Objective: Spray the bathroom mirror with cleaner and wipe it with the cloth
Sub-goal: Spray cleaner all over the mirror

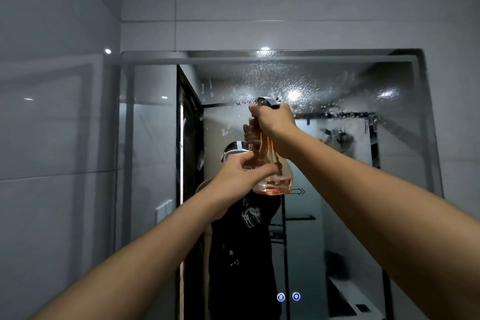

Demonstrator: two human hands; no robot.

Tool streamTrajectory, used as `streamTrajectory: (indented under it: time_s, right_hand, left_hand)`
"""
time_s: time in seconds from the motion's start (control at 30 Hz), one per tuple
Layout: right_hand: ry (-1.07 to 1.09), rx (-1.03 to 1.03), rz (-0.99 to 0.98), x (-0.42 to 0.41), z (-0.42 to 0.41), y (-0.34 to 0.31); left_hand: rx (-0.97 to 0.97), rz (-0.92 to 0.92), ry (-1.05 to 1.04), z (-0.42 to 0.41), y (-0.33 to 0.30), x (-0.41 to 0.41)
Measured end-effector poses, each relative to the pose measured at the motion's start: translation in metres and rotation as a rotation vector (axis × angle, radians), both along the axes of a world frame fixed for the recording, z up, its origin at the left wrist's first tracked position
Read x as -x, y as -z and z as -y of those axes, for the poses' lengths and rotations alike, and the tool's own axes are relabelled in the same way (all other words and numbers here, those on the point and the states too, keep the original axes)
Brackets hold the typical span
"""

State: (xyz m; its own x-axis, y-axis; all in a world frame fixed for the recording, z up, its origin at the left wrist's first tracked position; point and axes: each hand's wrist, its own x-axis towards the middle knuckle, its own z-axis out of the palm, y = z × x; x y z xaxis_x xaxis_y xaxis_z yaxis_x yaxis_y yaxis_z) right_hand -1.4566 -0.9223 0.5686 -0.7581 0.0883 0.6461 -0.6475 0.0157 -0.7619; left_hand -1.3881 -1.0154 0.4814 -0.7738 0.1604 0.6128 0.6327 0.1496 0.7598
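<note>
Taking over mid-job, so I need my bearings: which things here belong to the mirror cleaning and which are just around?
Job:
- clear orange plastic spray bottle, held in both hands
- large wall mirror, droplets on upper part
- right hand
- left hand

Around:
- white wall switch
- two glowing touch buttons

No cloth in view.

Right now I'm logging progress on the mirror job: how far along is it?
Done: droplets already speckle the upper part of the mirror. In hand: the right hand grips the trigger head of the spray bottle, and the left hand holds its body, aimed at the glass. Left: the lower mirror looks dry, no cloth is in view, and no wiping shows yet.
</note>
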Motion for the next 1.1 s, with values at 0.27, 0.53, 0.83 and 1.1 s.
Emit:
streamTrajectory:
  time_s: [0.27, 0.53, 0.83, 1.1]
  right_hand:
    - [-0.037, -0.077, -0.004, -0.004, 0.024, -0.006]
    - [-0.029, -0.053, 0.005, -0.007, 0.061, -0.008]
    - [-0.002, -0.027, 0.052, -0.006, 0.085, -0.006]
    - [-0.049, -0.102, 0.059, -0.017, 0.093, -0.001]
  left_hand:
    - [0.009, -0.049, -0.115, 0.024, -0.003, -0.003]
    - [-0.005, -0.028, -0.146, 0.050, -0.004, -0.016]
    - [0.027, -0.005, -0.198, 0.068, -0.003, -0.018]
    - [0.009, -0.021, -0.219, 0.082, -0.001, -0.021]
